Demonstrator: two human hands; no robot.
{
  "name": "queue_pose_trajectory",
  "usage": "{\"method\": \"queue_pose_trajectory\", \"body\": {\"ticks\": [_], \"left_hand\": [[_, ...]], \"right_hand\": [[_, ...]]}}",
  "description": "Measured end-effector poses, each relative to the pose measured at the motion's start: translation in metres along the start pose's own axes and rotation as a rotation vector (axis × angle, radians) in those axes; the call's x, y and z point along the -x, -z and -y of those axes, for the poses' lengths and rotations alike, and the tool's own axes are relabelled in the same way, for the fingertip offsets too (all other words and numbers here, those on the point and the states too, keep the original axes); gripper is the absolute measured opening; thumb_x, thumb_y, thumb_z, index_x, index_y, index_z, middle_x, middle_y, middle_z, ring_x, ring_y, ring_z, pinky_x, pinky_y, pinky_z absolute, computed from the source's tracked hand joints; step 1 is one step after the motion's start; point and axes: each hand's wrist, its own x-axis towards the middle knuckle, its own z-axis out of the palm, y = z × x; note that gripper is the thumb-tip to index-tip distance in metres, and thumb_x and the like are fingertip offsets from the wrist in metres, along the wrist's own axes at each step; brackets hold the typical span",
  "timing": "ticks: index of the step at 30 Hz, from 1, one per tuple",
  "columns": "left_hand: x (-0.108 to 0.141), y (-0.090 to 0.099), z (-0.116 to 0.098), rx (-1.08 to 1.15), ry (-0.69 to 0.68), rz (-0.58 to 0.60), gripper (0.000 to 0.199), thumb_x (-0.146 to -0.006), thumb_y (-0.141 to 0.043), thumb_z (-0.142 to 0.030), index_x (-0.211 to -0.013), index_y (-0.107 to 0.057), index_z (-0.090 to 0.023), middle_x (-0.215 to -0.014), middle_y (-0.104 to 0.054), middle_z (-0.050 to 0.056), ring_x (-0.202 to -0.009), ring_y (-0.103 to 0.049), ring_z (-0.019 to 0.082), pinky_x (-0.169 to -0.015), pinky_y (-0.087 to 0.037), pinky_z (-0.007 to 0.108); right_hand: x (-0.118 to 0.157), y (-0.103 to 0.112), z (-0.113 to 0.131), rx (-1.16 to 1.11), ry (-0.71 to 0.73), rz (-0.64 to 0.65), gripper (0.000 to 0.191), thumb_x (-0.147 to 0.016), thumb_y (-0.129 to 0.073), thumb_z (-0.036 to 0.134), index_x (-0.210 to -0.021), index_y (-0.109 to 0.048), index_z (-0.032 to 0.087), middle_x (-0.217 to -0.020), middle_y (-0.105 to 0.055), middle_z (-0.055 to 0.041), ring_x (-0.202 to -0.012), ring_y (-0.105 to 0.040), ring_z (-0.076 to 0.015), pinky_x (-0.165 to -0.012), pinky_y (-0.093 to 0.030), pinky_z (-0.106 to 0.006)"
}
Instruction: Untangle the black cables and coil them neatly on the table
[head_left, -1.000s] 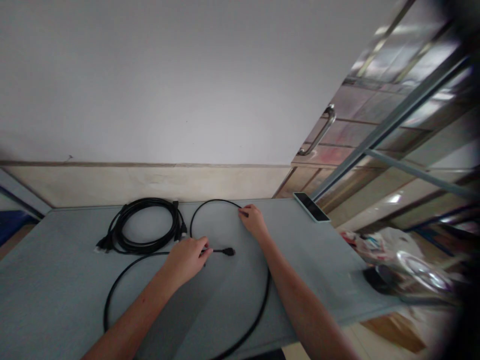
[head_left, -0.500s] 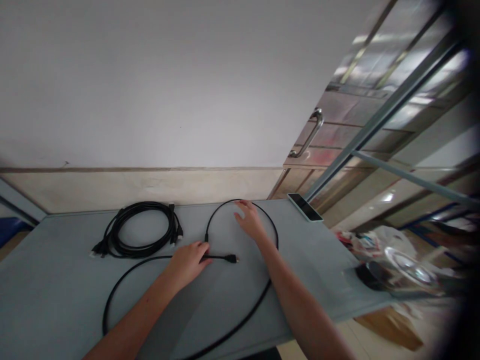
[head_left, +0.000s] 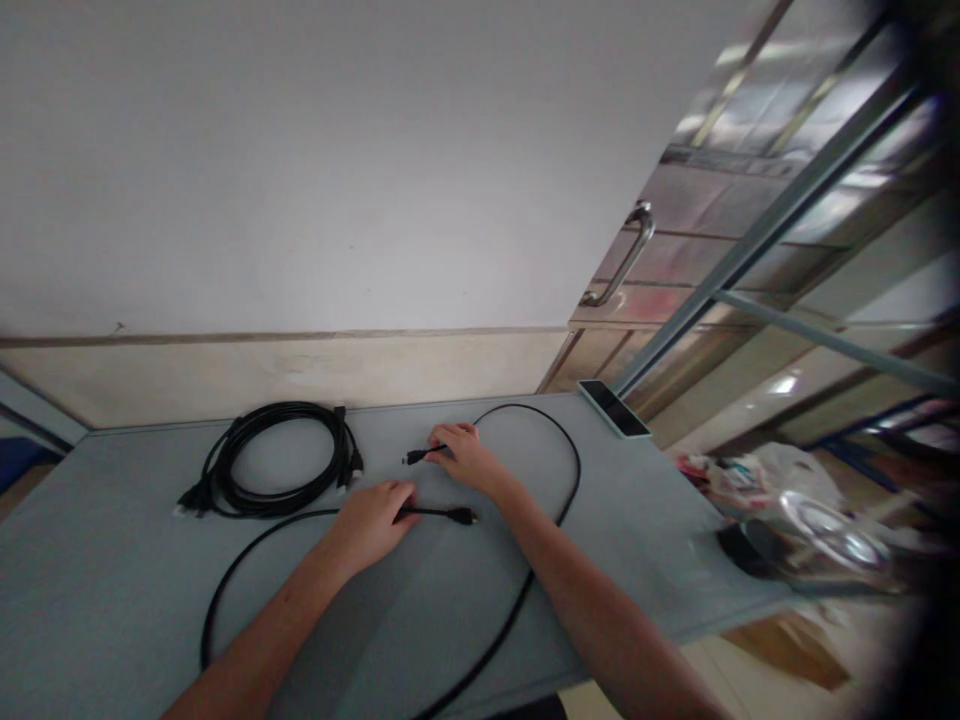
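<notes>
Moved since last frame: right hand has come down off the top of the cable loop and now pinches a small black connector, which points left out of the fingers. Left hand is about where it was, its grip closed on a thin black cable just behind a black plug, which sticks out to the right of the fingertips. Right-hand grip also closed, on the connector's end of the cable.

Cable layout on the grey worktop: from the right hand it arcs up and over to the right, then sweeps down toward the near edge. From the left hand a length runs left and curves down past the forearm. Forearms hide part of the run, so one cable or two cannot be settled.

Just left of the hands, not touched: a coiled black cable with plug ends at both sides. Far right corner of the worktop: a phone, lying flat, screen dark.

Beyond the worktop: a cream skirting panel and a plain wall. To the right, a glass door with a metal pull handle. Lower right, off the worktop and blurred, a plastic bag and a clear lid.
</notes>
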Motion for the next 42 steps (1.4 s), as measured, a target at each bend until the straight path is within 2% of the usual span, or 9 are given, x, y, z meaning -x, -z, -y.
{"method": "queue_pose_trajectory", "body": {"ticks": [4, 9, 13, 17, 22, 26, 31, 36, 42], "left_hand": [[0.0, 0.001, 0.0, -0.002, 0.013, 0.011, 0.019, -0.088, -0.058, -0.037, -0.098, -0.063, -0.022, -0.096, -0.07, 0.007, -0.09, -0.066, 0.025, -0.076, -0.044, 0.031], [0.001, 0.003, -0.001, 0.009, 0.006, 0.012, 0.017, -0.088, -0.059, -0.035, -0.099, -0.063, -0.022, -0.097, -0.07, 0.007, -0.091, -0.066, 0.024, -0.077, -0.045, 0.031], [0.001, 0.003, -0.001, 0.0, -0.008, 0.0, 0.018, -0.089, -0.057, -0.035, -0.099, -0.063, -0.022, -0.097, -0.07, 0.007, -0.091, -0.066, 0.024, -0.077, -0.045, 0.031], [0.001, 0.003, -0.001, -0.015, -0.024, 0.021, 0.02, -0.092, -0.052, -0.038, -0.101, -0.063, -0.023, -0.098, -0.071, 0.007, -0.092, -0.067, 0.025, -0.077, -0.045, 0.032], [0.0, 0.004, -0.003, 0.002, 0.017, -0.01, 0.022, -0.096, -0.045, -0.031, -0.109, -0.061, -0.023, -0.098, -0.072, 0.008, -0.092, -0.068, 0.024, -0.078, -0.046, 0.032], [-0.003, 0.006, 0.0, 0.113, 0.043, -0.168, 0.022, -0.097, -0.042, -0.025, -0.11, -0.059, -0.021, -0.1, -0.071, 0.008, -0.093, -0.068, 0.023, -0.08, -0.047, 0.031], [-0.004, 0.011, 0.005, 0.23, 0.043, -0.359, 0.018, -0.095, -0.045, -0.022, -0.102, -0.061, -0.019, -0.092, -0.071, 0.007, -0.085, -0.067, 0.021, -0.077, -0.046, 0.03], [-0.004, 0.02, 0.006, 0.258, 0.01, -0.354, 0.023, -0.094, -0.049, -0.027, -0.093, -0.07, -0.018, -0.084, -0.073, 0.007, -0.077, -0.068, 0.021, -0.072, -0.046, 0.028], [-0.002, 0.038, 0.029, 0.237, 0.061, -0.355, 0.029, -0.093, -0.049, -0.031, -0.096, -0.074, -0.018, -0.095, -0.075, 0.011, -0.085, -0.069, 0.025, -0.075, -0.047, 0.031]], "right_hand": [[-0.001, 0.002, -0.004, -0.079, -0.098, -0.01, 0.027, -0.091, -0.06, 0.042, -0.079, -0.067, 0.02, -0.071, -0.066, -0.0024, -0.067, -0.058, -0.0153, -0.071, -0.038, -0.027], [0.0, 0.001, -0.002, -0.048, -0.207, -0.066, 0.045, -0.091, -0.055, 0.052, -0.062, -0.062, 0.019, -0.055, -0.056, -0.0004, -0.053, -0.046, -0.0124, -0.055, -0.029, -0.025], [-0.001, -0.003, -0.005, -0.113, -0.101, -0.054, 0.03, -0.096, -0.05, 0.035, -0.08, -0.068, 0.017, -0.071, -0.064, -0.0036, -0.065, -0.054, -0.0148, -0.064, -0.038, -0.025], [-0.002, -0.008, -0.017, -0.086, 0.018, -0.075, 0.022, -0.093, -0.05, 0.015, -0.101, -0.07, 0.018, -0.098, -0.065, -0.0092, -0.096, -0.057, -0.0196, -0.089, -0.042, -0.032], [-0.001, -0.001, -0.029, 0.018, -0.167, -0.178, 0.022, -0.084, -0.063, 0.016, -0.106, -0.069, 0.017, -0.101, -0.064, -0.0101, -0.097, -0.057, -0.0214, -0.091, -0.042, -0.035], [0.003, 0.01, -0.016, -0.278, -0.229, -0.03, 0.02, -0.089, -0.06, 0.031, -0.101, -0.067, 0.017, -0.077, -0.066, -0.0031, -0.068, -0.058, -0.0147, -0.068, -0.046, -0.026], [0.007, 0.019, 0.008, -0.647, -0.119, 0.234, 0.036, -0.092, -0.052, 0.046, -0.089, -0.071, 0.015, -0.069, -0.067, -0.0026, -0.059, -0.059, -0.0135, -0.059, -0.045, -0.024], [0.005, 0.028, 0.004, -0.54, -0.095, 0.049, 0.023, -0.086, -0.061, 0.037, -0.087, -0.075, 0.019, -0.082, -0.074, -0.0028, -0.075, -0.065, -0.0178, -0.07, -0.048, -0.026], [0.007, 0.047, -0.043, -0.311, -0.157, -0.339, 0.023, -0.085, -0.061, 0.037, -0.088, -0.074, 0.019, -0.087, -0.074, -0.0069, -0.08, -0.066, -0.0204, -0.075, -0.049, -0.031]]}}
